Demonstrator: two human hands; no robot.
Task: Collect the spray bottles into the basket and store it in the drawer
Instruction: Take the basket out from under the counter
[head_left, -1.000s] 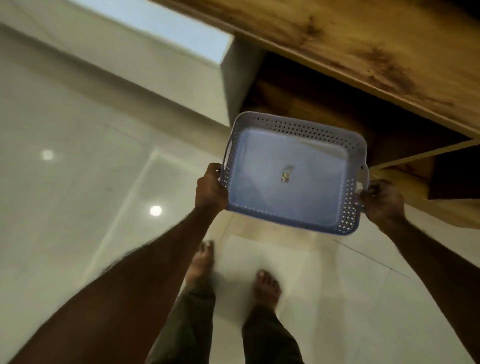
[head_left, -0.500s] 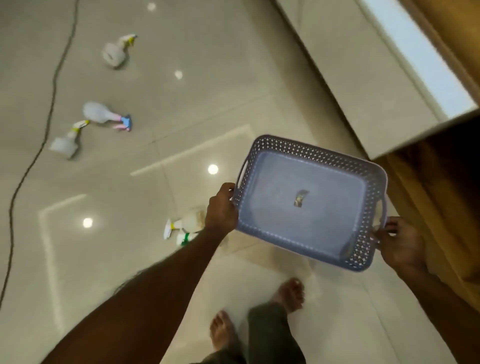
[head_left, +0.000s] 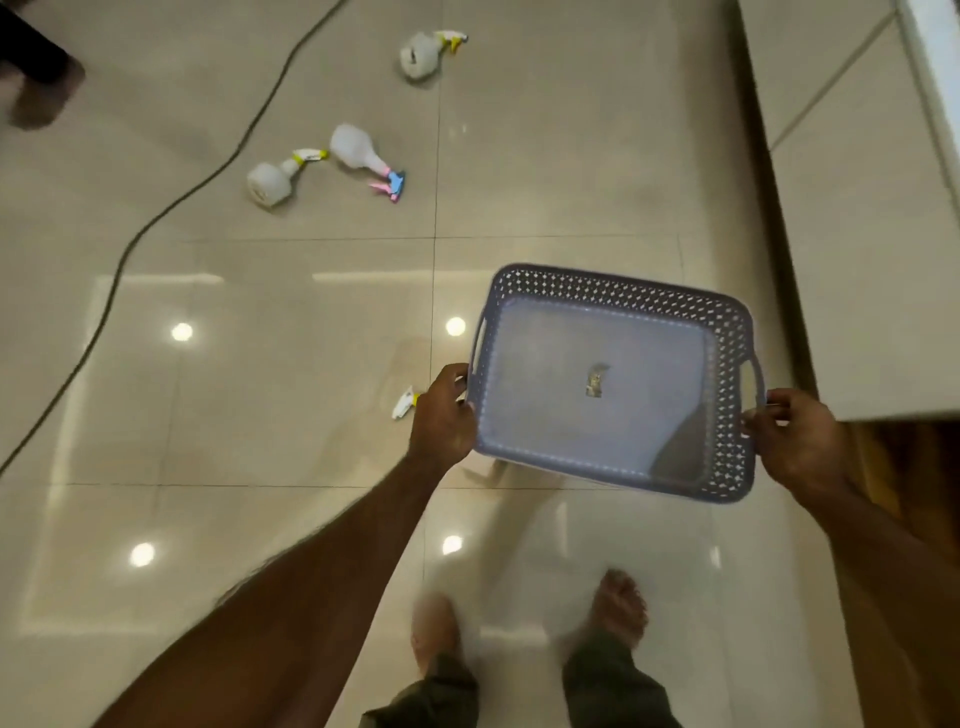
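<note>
I hold a grey perforated basket (head_left: 727, 374) level above the floor, with only a small sticker on its bottom. My left hand (head_left: 444, 415) grips its left handle and my right hand (head_left: 797, 439) grips its right handle. Several spray bottles lie on the tiled floor: one with a yellow nozzle (head_left: 422, 54) far ahead, one with a pink and blue trigger (head_left: 358, 153), one with a yellow trigger (head_left: 270, 182) beside it. A white nozzle (head_left: 404, 404) of another bottle peeks out just left of my left hand; its body is hidden.
A dark cable (head_left: 156, 218) snakes across the floor on the left. A white cabinet front (head_left: 857, 208) runs along the right, with brown wood (head_left: 904, 467) below its corner. My bare feet (head_left: 621, 605) stand on the glossy tiles. A dark object (head_left: 31, 57) sits at top left.
The view has swung from the wooden drawer opening to the floor with the bottles. The basket stays in both hands and now sits more to the right. My feet have stepped.
</note>
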